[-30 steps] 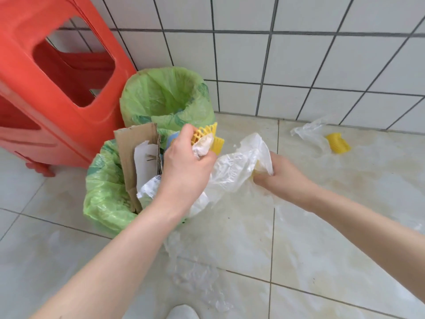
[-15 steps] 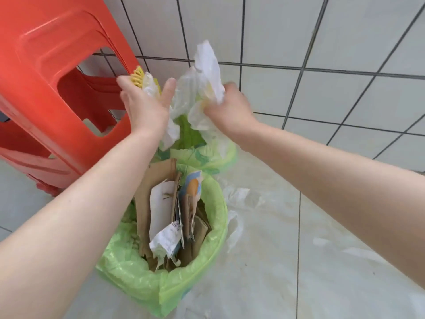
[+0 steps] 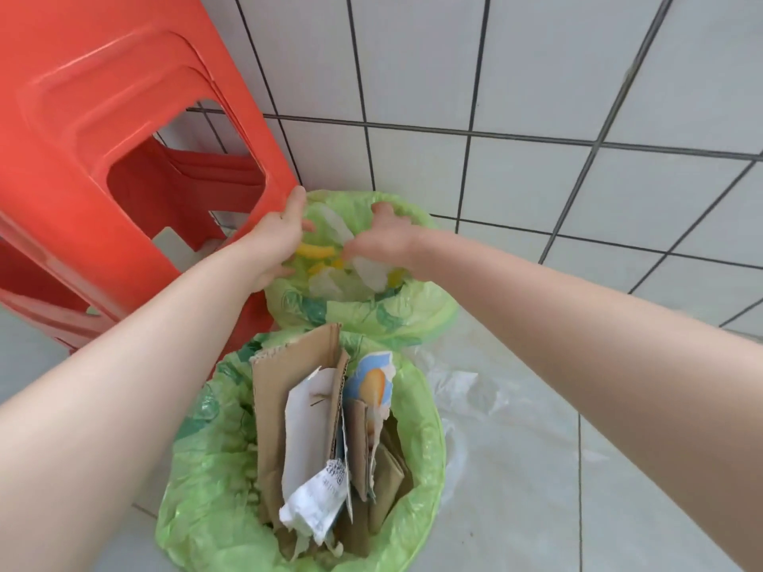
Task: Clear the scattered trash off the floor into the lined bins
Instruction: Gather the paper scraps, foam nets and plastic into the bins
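hands over the far bin (image 3: 371, 319): left hand (image 3: 276, 237) spread open, right hand (image 3: 384, 241) loosely open too, neither gripping anything. plastic wrap (image 3: 367, 272) and yellow bits (image 3: 316, 250) sit inside that liner, just under the palms. near bin (image 3: 198, 489) is packed with cardboard (image 3: 280, 390) and paper. more clear film (image 3: 466, 390) lies on the floor beside it. judging by looks, that film is light, limp and slippery; best pinched at a crumpled fold and bunched up, not scooped flat.
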Motion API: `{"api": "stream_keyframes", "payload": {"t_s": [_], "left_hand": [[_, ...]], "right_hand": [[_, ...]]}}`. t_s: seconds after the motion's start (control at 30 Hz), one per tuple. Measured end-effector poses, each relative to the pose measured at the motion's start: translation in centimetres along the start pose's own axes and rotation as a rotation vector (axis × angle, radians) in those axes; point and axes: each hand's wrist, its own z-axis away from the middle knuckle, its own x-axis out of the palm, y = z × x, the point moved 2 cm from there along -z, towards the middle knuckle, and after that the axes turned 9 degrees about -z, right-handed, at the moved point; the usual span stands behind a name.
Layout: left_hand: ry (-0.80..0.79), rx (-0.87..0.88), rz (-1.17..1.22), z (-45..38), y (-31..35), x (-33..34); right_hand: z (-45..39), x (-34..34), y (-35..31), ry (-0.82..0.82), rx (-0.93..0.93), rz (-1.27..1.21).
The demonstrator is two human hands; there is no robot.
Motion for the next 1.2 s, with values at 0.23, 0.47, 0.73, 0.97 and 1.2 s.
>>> {"api": "stream_keyframes", "payload": {"t_s": [0.23,0.47,0.73,0.97,1.2], "left_hand": [[-0.193,0.185,-0.334,0.5,-0.5,1.3],[-0.308,0.303,-0.754,1.6,0.7,2.9],[-0.091,0.544,-0.733,7.0,3.2,3.2],[0.029,0.695,-0.585,15.7,4.7,5.9],[0.01,0.885,-0.427,26.2,1.3,9.9]], "right_hand": [[0.8,-1.0,0.2,0.092,-0.116,-0.066],[2.6,-2.7,2.0,0.159,-0.198,-0.072],[6.5,-5.7,7.9,0.201,-0.169,-0.163],[12.9,-5.8,13.0,0.201,-0.134,-0.095],[21.9,-4.1,19.4,0.144,-0.095,0.006]]}}
